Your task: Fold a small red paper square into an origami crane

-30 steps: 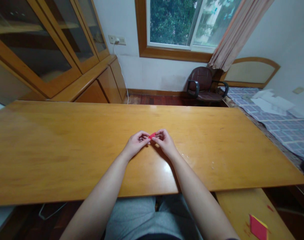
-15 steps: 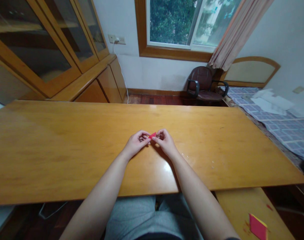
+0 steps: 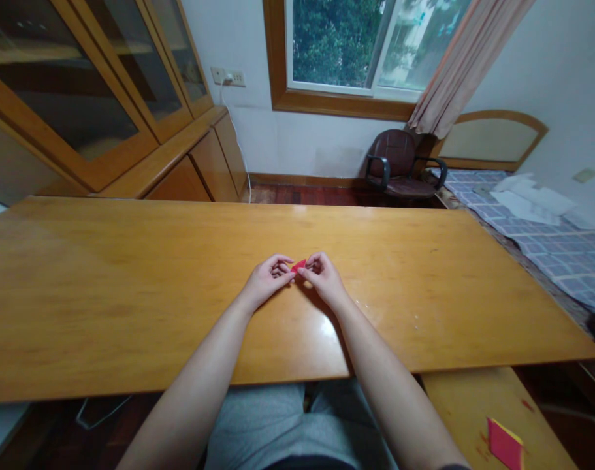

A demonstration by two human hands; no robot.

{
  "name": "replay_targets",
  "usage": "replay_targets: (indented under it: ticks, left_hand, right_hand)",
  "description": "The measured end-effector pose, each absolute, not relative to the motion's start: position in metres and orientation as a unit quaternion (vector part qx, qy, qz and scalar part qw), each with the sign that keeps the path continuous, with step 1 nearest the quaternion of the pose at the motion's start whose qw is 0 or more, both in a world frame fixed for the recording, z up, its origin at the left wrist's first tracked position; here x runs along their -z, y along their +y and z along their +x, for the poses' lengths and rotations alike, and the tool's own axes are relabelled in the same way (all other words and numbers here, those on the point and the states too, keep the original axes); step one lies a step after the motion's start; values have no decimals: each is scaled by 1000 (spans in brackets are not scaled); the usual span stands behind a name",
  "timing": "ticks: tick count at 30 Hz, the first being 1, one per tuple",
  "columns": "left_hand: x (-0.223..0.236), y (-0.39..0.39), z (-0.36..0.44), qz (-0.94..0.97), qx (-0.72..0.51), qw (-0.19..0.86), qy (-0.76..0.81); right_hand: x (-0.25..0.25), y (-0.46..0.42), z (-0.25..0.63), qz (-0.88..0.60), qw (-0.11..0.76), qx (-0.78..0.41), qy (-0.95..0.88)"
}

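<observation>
Between my hands, above the middle of the wooden table (image 3: 130, 294), is a small piece of folded red paper (image 3: 300, 265) with a pointed upper corner. My left hand (image 3: 270, 277) pinches its left end with thumb and fingers. At the other end, my right hand (image 3: 322, 274) grips the paper in the same way, its thumb lying across the lower edge. The fingers cover much of the paper, so its full shape is hidden. Both forearms reach in from the table's near edge.
A lower yellow surface (image 3: 466, 408) at the bottom right carries a stack of red and yellow paper (image 3: 505, 445). Small white specks lie on the table right of my hands. Beyond stand a glass-door cabinet (image 3: 150, 130), an office chair (image 3: 395, 163) and a bed (image 3: 562, 254).
Almost nothing differs. The fingers of my left hand have shifted very slightly at the red paper; both hands keep their place.
</observation>
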State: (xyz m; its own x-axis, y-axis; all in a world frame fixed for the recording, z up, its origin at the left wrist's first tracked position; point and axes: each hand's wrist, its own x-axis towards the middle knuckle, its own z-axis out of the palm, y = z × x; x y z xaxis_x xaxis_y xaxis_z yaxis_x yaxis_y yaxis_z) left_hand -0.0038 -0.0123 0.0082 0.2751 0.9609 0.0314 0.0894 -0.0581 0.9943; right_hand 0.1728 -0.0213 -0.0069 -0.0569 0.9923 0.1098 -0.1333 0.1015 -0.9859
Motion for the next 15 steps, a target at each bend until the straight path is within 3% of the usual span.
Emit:
replay_targets:
  ticks: [15]
  left_hand:
    - [-6,-12,-4,583,-433,534,433]
  right_hand:
    - [2,-20,170,-416,520,-554,-500]
